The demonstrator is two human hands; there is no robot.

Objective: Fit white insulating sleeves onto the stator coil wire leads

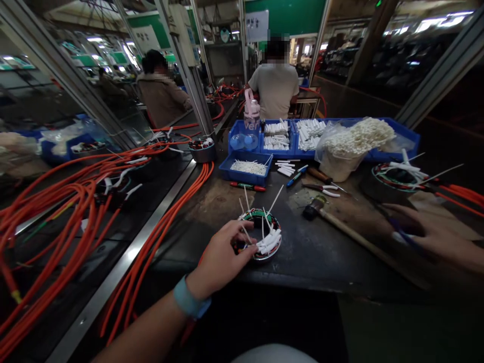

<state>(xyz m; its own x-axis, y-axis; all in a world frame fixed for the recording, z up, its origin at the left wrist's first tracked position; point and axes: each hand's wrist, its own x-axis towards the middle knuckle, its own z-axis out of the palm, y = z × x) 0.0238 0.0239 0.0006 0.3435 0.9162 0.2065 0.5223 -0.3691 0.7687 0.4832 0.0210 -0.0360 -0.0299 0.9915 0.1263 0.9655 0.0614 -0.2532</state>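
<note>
A round motor stator [278,242] with windings, white sleeves and several upright white ties sits on the dark bench in front of me. My left hand [223,254], with a light-blue band at the wrist, grips its left side, thumb and fingers closed near the white sleeves. Off to the right, smeared by motion, my right hand [427,234] is curled around a tool with blue-purple handles [410,239]; blur hides its exact kind. Behind that hand lies another stator [397,176] with white sleeves and orange cables.
A long-handled mallet [351,237], pliers [321,189], a blue marker [297,175] and a red marker [247,187] lie on the bench. Blue bins [280,153] hold white sleeves; a small blue tray [227,174] holds white ties. Orange cables [170,217] run along the left. Co-workers [276,85] sit beyond.
</note>
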